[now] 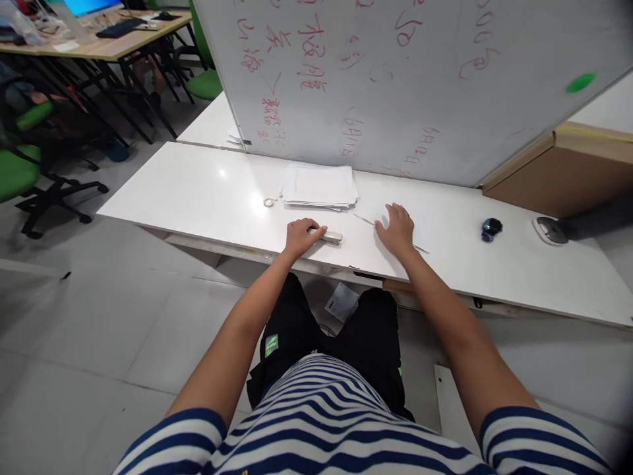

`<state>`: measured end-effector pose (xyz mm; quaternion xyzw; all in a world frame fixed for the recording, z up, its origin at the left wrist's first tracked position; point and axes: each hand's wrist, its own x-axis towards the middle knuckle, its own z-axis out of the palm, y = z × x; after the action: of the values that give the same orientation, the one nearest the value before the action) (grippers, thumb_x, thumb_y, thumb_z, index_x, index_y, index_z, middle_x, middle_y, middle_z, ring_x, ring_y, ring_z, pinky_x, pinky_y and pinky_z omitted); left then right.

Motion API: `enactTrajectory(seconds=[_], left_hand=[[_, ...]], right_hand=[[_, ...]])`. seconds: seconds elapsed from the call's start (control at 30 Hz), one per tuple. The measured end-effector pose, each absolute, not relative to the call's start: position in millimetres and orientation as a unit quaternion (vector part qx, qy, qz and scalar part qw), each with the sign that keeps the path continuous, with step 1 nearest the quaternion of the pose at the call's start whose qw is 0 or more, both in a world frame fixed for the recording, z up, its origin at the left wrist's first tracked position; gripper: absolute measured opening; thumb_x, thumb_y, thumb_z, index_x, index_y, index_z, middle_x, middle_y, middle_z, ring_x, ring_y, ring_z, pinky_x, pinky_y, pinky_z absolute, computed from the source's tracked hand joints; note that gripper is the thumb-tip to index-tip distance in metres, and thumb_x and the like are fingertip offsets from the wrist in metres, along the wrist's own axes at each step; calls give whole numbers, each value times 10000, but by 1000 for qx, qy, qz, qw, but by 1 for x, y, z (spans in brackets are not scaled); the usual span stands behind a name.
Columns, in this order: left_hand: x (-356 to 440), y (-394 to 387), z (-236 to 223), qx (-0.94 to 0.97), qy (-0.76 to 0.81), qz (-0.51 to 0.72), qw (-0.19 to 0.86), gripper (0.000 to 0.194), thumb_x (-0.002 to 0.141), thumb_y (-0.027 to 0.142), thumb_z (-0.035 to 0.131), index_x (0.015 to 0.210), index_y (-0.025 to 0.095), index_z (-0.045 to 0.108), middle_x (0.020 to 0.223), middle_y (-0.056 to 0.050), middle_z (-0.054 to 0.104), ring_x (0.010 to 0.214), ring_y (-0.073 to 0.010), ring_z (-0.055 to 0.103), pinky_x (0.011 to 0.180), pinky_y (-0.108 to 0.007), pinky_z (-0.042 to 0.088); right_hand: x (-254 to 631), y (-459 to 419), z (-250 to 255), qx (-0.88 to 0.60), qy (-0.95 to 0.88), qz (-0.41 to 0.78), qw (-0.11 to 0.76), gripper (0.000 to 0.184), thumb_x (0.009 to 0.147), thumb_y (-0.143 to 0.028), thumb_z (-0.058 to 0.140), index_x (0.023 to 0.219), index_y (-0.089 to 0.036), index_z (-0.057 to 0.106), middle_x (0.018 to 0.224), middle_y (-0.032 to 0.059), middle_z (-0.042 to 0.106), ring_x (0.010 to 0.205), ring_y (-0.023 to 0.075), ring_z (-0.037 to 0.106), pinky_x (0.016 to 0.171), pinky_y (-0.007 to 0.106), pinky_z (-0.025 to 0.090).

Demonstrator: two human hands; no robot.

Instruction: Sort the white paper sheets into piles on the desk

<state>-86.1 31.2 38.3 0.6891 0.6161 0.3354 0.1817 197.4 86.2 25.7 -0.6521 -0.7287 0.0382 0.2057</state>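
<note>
My left hand (299,237) is wrapped round the back part of a light-coloured stapler (332,237) near the table's front edge. The stapler's front end points right, toward my other hand. To the right, my right hand (398,229) rests palm down with thumb and fingers apart. A thin grey-white strip (364,219) runs under that hand and comes out on its other side; whether it is a slim rod or the edge of white paper I cannot tell. Behind and between the hands lies a stack of white paper (320,185), its sheets slightly uneven.
The long white table (198,191) backs onto a whiteboard (366,79) with red writing. A small beige ring-shaped item (268,202) lies left of the stack. At right are a dark blue watch-like object (491,229), a grey-white device (550,231) and a cardboard box (558,168).
</note>
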Motion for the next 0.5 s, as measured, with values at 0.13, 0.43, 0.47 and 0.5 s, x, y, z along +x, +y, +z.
enactTrajectory(seconds=[0.13,0.43,0.47,0.5], left_hand=[[-86,30,40,689,614,339,182,304,840,491,539,719,230,638,812,-10,688,810,-183,606,831,-326,404],[-86,29,40,685,615,346,180,292,830,489,549,717,234,634,816,-3,687,820,-180,608,817,-319,415],[-86,30,40,685,614,347,179,292,829,490,550,715,234,632,811,-2,687,814,-179,608,812,-317,416],[-86,30,40,686,613,349,178,293,829,491,549,715,233,631,808,-1,687,809,-178,608,806,-315,417]], right_hand=[[236,69,21,-634,-760,53,132,498,886,-391,448,1327,-161,454,1426,157,430,1335,303,348,1051,506,295],[243,59,21,-593,-798,-19,106,366,947,-222,292,1103,-94,598,1195,192,614,1131,277,553,863,398,441],[242,59,20,-601,-792,-28,103,375,944,-205,278,1076,-79,606,1123,202,639,1071,280,578,826,386,446],[241,58,19,-610,-785,-36,98,382,940,-195,270,1048,-69,614,1049,208,656,1004,282,596,784,376,446]])
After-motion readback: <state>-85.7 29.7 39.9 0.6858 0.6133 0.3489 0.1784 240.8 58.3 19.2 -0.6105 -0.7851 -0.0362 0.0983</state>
